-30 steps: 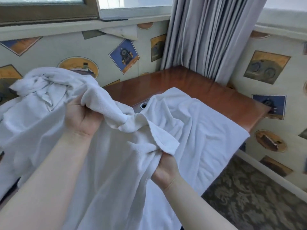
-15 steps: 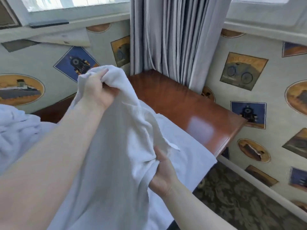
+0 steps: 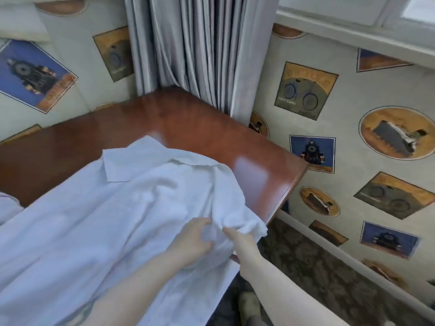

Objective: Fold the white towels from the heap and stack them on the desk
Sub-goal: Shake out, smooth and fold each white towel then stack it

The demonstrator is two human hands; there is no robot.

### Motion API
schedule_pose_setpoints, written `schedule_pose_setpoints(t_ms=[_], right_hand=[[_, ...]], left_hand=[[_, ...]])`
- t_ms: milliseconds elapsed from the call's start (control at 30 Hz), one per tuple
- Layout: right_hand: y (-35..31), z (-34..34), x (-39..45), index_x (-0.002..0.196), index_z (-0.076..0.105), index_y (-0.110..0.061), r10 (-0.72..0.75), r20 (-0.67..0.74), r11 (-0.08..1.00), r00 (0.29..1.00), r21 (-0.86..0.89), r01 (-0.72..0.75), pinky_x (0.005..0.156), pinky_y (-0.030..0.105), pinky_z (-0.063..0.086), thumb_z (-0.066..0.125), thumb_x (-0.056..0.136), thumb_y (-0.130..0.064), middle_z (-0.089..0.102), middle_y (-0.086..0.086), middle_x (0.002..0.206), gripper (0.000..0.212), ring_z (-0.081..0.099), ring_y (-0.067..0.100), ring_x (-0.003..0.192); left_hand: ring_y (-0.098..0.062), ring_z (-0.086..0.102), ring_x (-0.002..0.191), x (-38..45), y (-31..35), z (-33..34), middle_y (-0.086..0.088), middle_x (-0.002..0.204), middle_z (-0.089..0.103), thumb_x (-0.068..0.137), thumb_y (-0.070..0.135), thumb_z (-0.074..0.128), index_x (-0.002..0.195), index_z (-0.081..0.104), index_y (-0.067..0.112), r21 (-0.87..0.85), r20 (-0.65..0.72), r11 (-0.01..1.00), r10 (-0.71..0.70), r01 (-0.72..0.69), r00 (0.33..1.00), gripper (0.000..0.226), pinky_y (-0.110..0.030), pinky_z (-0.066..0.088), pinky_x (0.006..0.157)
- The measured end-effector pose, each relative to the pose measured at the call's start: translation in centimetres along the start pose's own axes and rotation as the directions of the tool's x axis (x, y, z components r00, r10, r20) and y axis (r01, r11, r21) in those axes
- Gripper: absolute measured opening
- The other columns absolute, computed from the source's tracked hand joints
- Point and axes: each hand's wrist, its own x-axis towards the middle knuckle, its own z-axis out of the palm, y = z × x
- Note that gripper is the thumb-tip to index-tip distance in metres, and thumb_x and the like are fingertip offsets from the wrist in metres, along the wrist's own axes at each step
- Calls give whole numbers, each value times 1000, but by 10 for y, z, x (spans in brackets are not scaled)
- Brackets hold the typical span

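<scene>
**Towel spread on desk, near corner under adjustment**

At 9 o'clock, a sliver of white cloth [image 3: 8, 208] lies at the frame edge; it may belong to the heap, but too little shows to tell.

From 8 o'clock to centre, the white towel [image 3: 122, 208] lies spread and creased over the desk [image 3: 193, 123], its far corner turned back at 11 o'clock and its near part hanging off the front edge.

Just right of centre, at 5 o'clock, the left hand [image 3: 191, 241] rests on the towel with fingers curled into the cloth. Touching the same bunched corner, the right hand [image 3: 237, 241] pinches it from beneath.

Judgement: the step in hand is laying out and squaring the towel. The next move calls for flattening the turned-back corner and finding matching corners.

The right fingertips are hidden under cloth. No folded stack is in view. Motion blur softens the fabric edges.
</scene>
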Motion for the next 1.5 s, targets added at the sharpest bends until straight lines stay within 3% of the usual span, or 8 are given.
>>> schedule_pose_setpoints(t_ms=[133,300,433,667,900,1033,1267,1500], right_hand=[[-31,-39,33,103,61,-26,-120,-94,972,988,190,136,74,33,50,71,85,-33,63,-3,106,22,60,17,95],[-64,-73,70,101,77,-21,-143,502,988,853,22,153,90,37,54,64,86,-26,73,5,108,20,66,27,105],[-45,-88,99,84,67,-4,-80,158,967,984,-226,115,64,39,61,64,84,-12,72,13,83,8,70,29,80],[-56,-122,118,84,60,-10,-206,186,762,961,-586,277,64,40,62,71,82,-18,65,11,81,13,68,24,74],[-73,-118,106,79,60,-6,98,340,918,935,-394,47,52,25,54,67,82,-4,70,16,84,8,70,19,61],[-63,-121,108,86,65,-5,40,324,799,945,-579,164,52,32,59,66,86,-12,72,6,69,7,67,16,52],[-51,-140,123,71,64,-10,-175,320,688,931,-637,348,69,41,61,77,78,-28,68,0,69,23,65,16,67],[-55,-134,118,71,56,-8,29,308,879,951,-461,123,54,27,56,79,80,-18,72,15,85,27,70,20,82]], left_hand=[[-5,43,118,-11,10,41,19,123,43,75,40,73,120,58,29,43,-254,995,102,-94,962,49,-5,25,93],[-11,47,114,10,44,83,15,123,48,72,48,70,122,52,34,58,-439,993,-71,107,896,55,-30,38,97],[-11,53,108,22,52,103,16,105,53,81,21,67,88,55,31,81,-516,980,-117,184,848,17,-41,34,99],[-7,41,86,2,42,98,18,85,43,88,18,50,90,42,31,181,-474,906,-261,383,841,15,-39,30,104],[-22,53,69,-17,59,97,6,77,52,81,20,32,80,62,17,180,-788,910,-94,374,608,30,-37,41,70],[-26,55,73,-18,51,111,3,76,53,76,6,65,70,65,21,89,-841,772,-281,630,463,16,-41,31,77],[-12,58,108,4,75,135,12,106,59,55,17,78,94,67,36,134,-678,819,-335,558,654,45,-45,9,110],[-13,60,75,11,82,150,16,81,56,60,10,86,79,64,31,162,-674,922,-157,352,722,36,-26,30,86]])
